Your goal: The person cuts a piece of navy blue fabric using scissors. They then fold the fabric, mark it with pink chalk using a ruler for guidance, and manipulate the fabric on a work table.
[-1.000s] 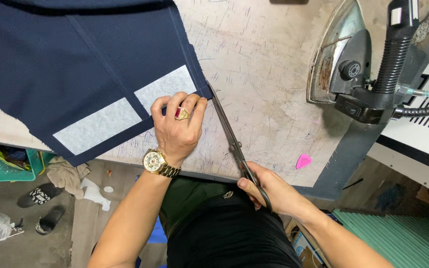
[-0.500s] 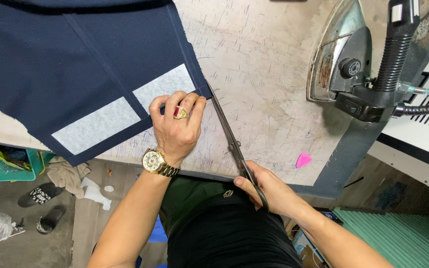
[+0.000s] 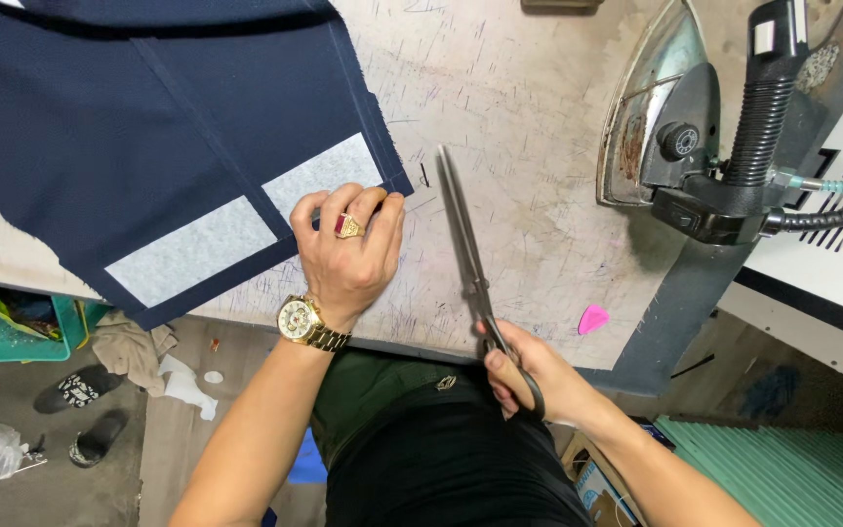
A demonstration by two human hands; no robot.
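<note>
Navy cloth (image 3: 148,127) on worktable (image 3: 539,195): left hand (image 3: 348,254) presses its corner flat, fingers spread. Right hand (image 3: 524,376) grips scissors (image 3: 465,254), blades shut, just beside the edge. Step judged: trimming; blades need opening at the edge.

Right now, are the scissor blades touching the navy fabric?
Apart. The head view shows bare table between the scissors and the navy fabric edge; the left hand rests on the fabric corner.

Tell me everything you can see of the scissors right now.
The scissors are long, dark metal tailor's shears with slim blades closed together, or nearly so. They point away from the person across the worn, marked table, tips just right of the navy cloth's corner without touching it. The right hand grips the dark handles at the table's near edge. Whether the blades rest on the surface is unclear.
</note>
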